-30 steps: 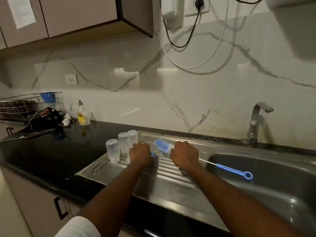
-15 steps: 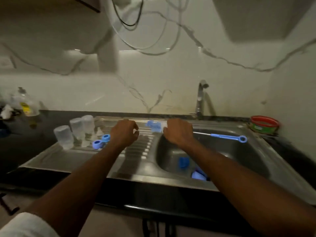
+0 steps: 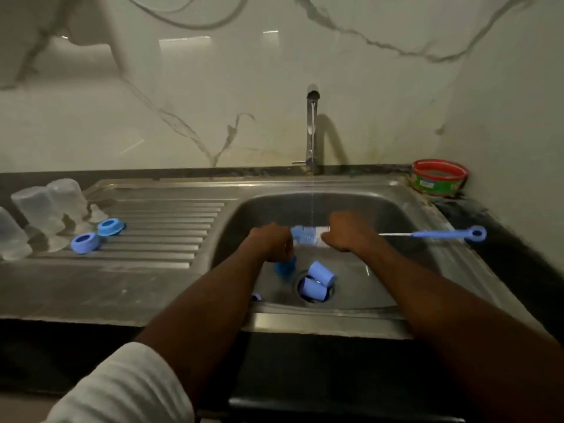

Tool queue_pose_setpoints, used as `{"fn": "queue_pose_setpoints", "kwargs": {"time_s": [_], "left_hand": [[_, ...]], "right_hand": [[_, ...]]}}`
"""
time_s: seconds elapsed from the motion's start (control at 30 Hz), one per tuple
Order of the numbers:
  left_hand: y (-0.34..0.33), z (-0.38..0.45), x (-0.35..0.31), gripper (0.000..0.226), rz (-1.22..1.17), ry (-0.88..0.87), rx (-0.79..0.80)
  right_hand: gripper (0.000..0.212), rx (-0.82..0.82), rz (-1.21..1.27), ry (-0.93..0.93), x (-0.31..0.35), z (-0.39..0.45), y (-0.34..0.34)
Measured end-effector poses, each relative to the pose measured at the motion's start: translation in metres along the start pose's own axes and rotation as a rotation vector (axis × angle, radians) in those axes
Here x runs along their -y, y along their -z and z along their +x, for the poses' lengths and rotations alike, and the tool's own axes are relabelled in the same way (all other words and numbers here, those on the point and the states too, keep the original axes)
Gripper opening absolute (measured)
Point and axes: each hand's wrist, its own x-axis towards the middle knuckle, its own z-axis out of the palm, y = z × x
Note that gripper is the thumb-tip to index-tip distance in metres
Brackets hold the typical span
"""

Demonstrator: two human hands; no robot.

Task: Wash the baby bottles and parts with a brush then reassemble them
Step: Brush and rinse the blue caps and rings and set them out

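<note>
Over the steel sink basin [image 3: 381, 215], both hands curl around a long blue-handled bottle brush [image 3: 439, 234] under the thin water stream: the left hand [image 3: 270, 243] at its tip, the right hand [image 3: 348, 232] beside the bristles. Three blue plastic caps [image 3: 320, 274] lie in the basin at the drain. Clear upturned baby bottles [image 3: 39, 206] and two blue screw rings [image 3: 111, 227] stand at the drainboard's left edge.

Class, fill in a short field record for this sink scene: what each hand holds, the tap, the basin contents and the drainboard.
Left hand: curled at the brush head's end; what it holds is hidden
Right hand: grips the bottle brush
Tap: running, thin stream onto the brush head
Basin: blue caps near the drain
Drainboard: two blue collar rings, clear bottles upside down
</note>
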Motion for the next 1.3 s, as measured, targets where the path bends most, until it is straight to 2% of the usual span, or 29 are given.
{"fn": "queue_pose_setpoints", "kwargs": {"time_s": [0.1, 0.2, 0.27, 0.33, 0.47, 0.57, 0.63, 0.73, 0.83, 0.9, 0.97, 1.03, 1.1, 1.17, 1.3], "left_hand": [[-0.004, 0.012, 0.005, 0.046, 0.063, 0.002, 0.312], [-0.006, 0.007, 0.007, 0.070, 0.147, 0.114, 0.401], [-0.012, 0.001, 0.006, 0.075, 0.169, 0.222, 0.462], [-0.016, -0.006, 0.002, 0.068, 0.144, 0.276, 0.514], [-0.019, -0.007, -0.002, 0.024, 0.169, 0.280, 0.481], [-0.025, -0.010, 0.001, 0.029, 0.141, 0.290, 0.590], [-0.024, -0.010, 0.004, 0.012, 0.007, 0.292, 0.465], [-0.013, -0.002, 0.004, 0.028, -0.123, 0.227, 0.216], [0.000, 0.014, -0.001, 0.024, -0.464, 0.157, -0.086], [0.016, 0.031, -0.008, 0.019, -0.687, 0.119, -0.269], [0.026, 0.044, -0.022, 0.009, -0.877, 0.087, -0.388], [0.027, 0.057, -0.039, 0.005, -1.160, 0.071, -0.456], [0.026, 0.067, -0.055, 0.006, -1.352, 0.056, -0.452], [0.024, 0.075, -0.059, 0.016, -1.433, 0.019, -0.418], [0.017, 0.082, -0.036, 0.027, -1.533, 0.035, -0.495]], "right_hand": [[0.035, 0.110, -0.082, 0.057, -0.006, 0.014, -0.005], [0.033, 0.151, -0.082, 0.089, 0.000, 0.018, -0.007], [0.023, 0.167, -0.054, 0.099, 0.006, 0.015, -0.007], [0.003, 0.181, -0.018, 0.078, 0.008, 0.011, -0.004], [0.014, 0.206, 0.054, 0.032, 0.005, 0.001, -0.001], [0.019, 0.205, 0.069, 0.014, 0.000, -0.004, 0.001], [0.020, 0.204, 0.090, -0.009, -0.004, -0.006, 0.002], [0.009, 0.098, 0.098, -0.053, -0.011, -0.007, 0.007], [0.031, -0.065, 0.115, -0.123, -0.019, -0.006, 0.011], [0.031, -0.162, 0.140, -0.166, -0.023, -0.002, 0.015], [0.031, -0.232, 0.191, -0.196, -0.025, 0.002, 0.019], [0.030, -0.272, 0.232, -0.218, -0.025, 0.004, 0.023], [0.028, -0.307, 0.243, -0.231, -0.025, 0.006, 0.024], [0.027, -0.327, 0.242, -0.240, -0.025, 0.008, 0.024], [0.027, -0.327, 0.222, -0.217, -0.021, 0.012, 0.021]]}}
